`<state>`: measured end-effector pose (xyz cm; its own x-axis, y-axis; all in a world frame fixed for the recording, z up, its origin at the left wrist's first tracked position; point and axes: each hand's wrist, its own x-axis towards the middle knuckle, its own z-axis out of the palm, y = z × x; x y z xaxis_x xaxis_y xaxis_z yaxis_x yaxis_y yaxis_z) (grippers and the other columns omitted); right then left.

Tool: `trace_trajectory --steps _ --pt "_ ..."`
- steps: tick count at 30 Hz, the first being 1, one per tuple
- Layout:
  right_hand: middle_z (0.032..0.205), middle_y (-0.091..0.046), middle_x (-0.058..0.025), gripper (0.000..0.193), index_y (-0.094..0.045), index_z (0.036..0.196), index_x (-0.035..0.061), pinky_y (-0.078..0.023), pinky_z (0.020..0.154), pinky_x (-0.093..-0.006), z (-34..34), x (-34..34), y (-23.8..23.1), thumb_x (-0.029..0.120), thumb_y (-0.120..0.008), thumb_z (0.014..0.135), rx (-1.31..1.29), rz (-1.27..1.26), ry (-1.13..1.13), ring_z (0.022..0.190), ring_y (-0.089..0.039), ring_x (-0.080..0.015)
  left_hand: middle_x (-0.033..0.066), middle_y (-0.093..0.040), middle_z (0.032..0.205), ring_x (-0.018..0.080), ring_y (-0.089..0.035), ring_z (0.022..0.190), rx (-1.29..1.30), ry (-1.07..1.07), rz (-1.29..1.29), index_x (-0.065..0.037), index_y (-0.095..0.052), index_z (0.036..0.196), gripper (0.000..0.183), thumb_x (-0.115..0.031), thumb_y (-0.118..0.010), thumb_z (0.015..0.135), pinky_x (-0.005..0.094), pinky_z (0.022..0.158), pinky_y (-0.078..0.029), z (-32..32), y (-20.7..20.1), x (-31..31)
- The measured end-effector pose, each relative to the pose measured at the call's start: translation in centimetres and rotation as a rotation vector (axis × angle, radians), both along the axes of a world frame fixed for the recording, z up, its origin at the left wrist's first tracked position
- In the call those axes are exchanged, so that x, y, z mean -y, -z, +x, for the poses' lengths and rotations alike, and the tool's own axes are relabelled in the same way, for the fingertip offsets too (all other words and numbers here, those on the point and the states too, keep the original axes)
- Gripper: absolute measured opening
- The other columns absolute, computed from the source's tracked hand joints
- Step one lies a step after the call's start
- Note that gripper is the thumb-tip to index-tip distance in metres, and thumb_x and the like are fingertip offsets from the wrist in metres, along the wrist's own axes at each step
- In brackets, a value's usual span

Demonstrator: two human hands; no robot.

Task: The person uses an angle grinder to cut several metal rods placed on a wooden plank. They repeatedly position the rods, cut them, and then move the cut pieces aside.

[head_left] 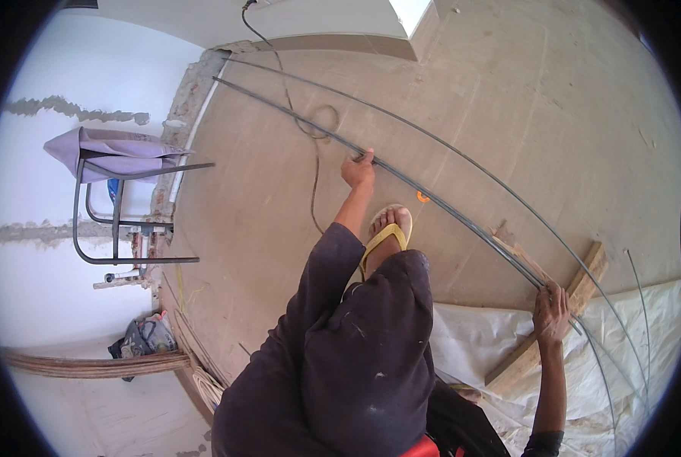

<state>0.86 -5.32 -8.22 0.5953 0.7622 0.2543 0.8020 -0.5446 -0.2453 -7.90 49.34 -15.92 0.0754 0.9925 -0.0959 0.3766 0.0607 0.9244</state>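
Observation:
A bundle of long, thin grey metal rods [454,211] runs from the far left across the floor to the lower right. My left hand [358,170] is closed around it, thumb on top, in front of my sandalled foot [391,222]. Further along, near its right part, my right hand [551,314] grips the same bundle with bent fingers. Beyond the bundle lies a separate curved rod [462,154], which neither hand touches. Beneath the rods by my right hand is a wooden plank [588,276].
White plastic sheeting [483,335] covers the floor at lower right. A dark cable [315,186] loops near my left hand, and a small orange ring [422,196] lies by the rods. At left stands a metal-framed chair [116,221] draped with lilac cloth [123,148].

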Motion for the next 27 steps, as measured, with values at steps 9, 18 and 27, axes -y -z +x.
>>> trace_trajectory --steps 9,18,27 --pt "0.098 -0.056 -0.0133 0.016 -0.059 0.092 0.0018 -0.044 0.076 -0.0426 -0.3 0.5 -0.2 0.001 -0.063 0.076 -0.019 0.015 0.005 0.084 -0.055 -0.0308 0.0163 -0.069 0.084 0.0254 -0.067 0.073 -0.227 -0.014 0.012 0.004 -0.061 0.084 0.033 -0.017 -0.084 0.072 0.0384 0.063 -0.055 1.5 -5.3 3.7" --pt "0.102 -0.056 -0.0138 0.025 -0.060 0.094 0.0036 -0.045 0.078 -0.0463 -0.5 0.8 0.9 0.001 -0.059 0.070 -0.028 -0.070 0.041 0.090 -0.056 -0.0322 0.0209 -0.069 0.091 0.0358 -0.067 0.084 -0.432 -0.028 0.088 0.005 -0.066 0.092 0.049 -0.035 -0.084 0.070 0.0425 0.077 -0.052 3.3 -3.3 2.4" --pt "0.118 -0.057 -0.0124 0.021 -0.067 0.096 0.0061 -0.040 0.103 -0.0469 -1.5 2.0 1.2 0.012 -0.062 0.076 -0.002 -0.065 0.048 0.113 -0.054 -0.0278 0.0159 -0.061 0.122 0.0307 -0.061 0.107 0.076 0.198 -0.652 0.001 -0.058 0.120 0.059 -0.037 -0.074 0.078 0.0462 0.096 -0.045 0.0 5.7 -6.0"
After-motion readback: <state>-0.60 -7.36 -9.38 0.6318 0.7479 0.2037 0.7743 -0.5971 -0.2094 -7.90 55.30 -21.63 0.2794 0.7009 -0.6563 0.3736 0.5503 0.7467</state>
